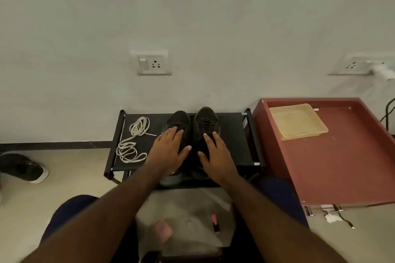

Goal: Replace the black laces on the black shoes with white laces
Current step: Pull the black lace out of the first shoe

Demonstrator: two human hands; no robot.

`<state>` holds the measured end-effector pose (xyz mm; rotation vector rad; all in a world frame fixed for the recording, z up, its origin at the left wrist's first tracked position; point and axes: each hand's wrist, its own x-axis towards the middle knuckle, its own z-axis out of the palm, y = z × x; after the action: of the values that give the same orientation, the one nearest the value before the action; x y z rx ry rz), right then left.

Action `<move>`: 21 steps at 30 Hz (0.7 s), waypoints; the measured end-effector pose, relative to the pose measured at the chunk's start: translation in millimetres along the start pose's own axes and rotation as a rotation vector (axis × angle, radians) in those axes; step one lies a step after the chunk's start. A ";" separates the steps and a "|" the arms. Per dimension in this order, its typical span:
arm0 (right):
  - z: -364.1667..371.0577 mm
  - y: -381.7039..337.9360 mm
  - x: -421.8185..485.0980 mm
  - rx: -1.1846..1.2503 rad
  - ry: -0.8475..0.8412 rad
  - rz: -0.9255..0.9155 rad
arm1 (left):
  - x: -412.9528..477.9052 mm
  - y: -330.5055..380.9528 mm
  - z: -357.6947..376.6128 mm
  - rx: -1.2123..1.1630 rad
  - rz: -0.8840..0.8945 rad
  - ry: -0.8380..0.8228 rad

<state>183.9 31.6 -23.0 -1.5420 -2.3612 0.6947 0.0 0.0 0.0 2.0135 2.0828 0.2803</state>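
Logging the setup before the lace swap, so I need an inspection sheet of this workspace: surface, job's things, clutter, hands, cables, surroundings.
Surface: black rack.
Job's things: black shoes side by side; white laces coiled at their left.
Clutter: yellow tray on the red table; sneaker on the floor.
Hands: left hand and right hand flat, fingers straight, one on each shoe.
Cables: black cable at the right edge.
Surroundings: wall socket above the rack.

A plain indoor room is seen, likely a home: a bare white wall is fitted with a switch-and-socket plate, dark skirting is run along a pale floor, a low black shoe rack is set against the wall, and a stray sneaker is seen on the floor.
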 end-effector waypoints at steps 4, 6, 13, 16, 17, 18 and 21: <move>3.4 5.1 4.0 0.161 -0.008 0.084 | 3.8 0.6 15.3 -0.047 -0.040 -0.008; 5.9 4.9 4.2 0.193 0.001 0.084 | 6.6 0.9 20.1 -0.037 -0.041 -0.018; 9.8 9.8 3.6 0.469 0.064 0.332 | 2.5 13.0 19.4 -0.159 -0.030 0.101; 12.9 16.8 8.5 0.490 0.041 0.386 | -3.5 22.6 16.5 -0.367 -0.107 0.202; 15.0 20.5 10.3 0.494 0.044 0.389 | -5.9 26.0 18.6 -0.402 -0.106 0.181; 17.0 23.9 14.0 0.493 0.042 0.384 | -6.2 28.5 22.1 -0.413 -0.084 0.149; 16.9 27.5 25.9 0.454 0.022 0.372 | 0.2 32.3 33.7 -0.411 -0.008 0.071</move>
<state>187.6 59.8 -53.0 -1.7603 -1.7411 1.1881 40.8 0.7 -22.7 1.7687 1.8800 0.7223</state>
